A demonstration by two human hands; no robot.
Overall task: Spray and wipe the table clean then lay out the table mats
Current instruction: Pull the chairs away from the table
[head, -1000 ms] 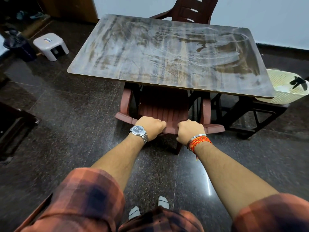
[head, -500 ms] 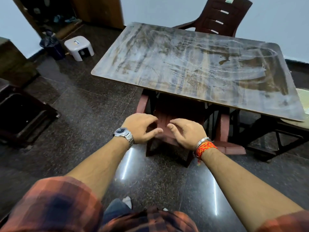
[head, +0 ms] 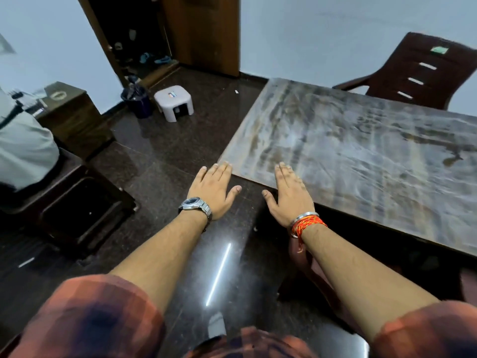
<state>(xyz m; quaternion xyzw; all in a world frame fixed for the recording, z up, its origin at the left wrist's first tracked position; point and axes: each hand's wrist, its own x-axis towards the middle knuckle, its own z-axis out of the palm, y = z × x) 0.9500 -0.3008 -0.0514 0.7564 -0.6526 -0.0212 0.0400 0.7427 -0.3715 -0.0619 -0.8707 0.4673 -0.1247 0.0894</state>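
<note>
The table [head: 361, 156] has a streaked grey-brown top with smear marks and fills the right of the view. My left hand [head: 213, 188] is flat and open, palm down, just left of the table's near corner, over the dark floor. My right hand [head: 287, 193] is also open, its fingers over the table's near edge. Neither hand holds anything. No spray bottle, cloth or table mats are in view.
A dark brown plastic chair [head: 418, 73] stands behind the table; another chair [head: 307, 264] sits tucked under its near side. On the floor at the back are a white stool [head: 174, 100] and a dark bin [head: 136, 99]. Dark furniture [head: 74, 202] and a wooden cabinet [head: 72, 117] stand left.
Both hands have let go of the chair tucked under the table and opened flat. The view has swung left, so the table now lies to the right.
</note>
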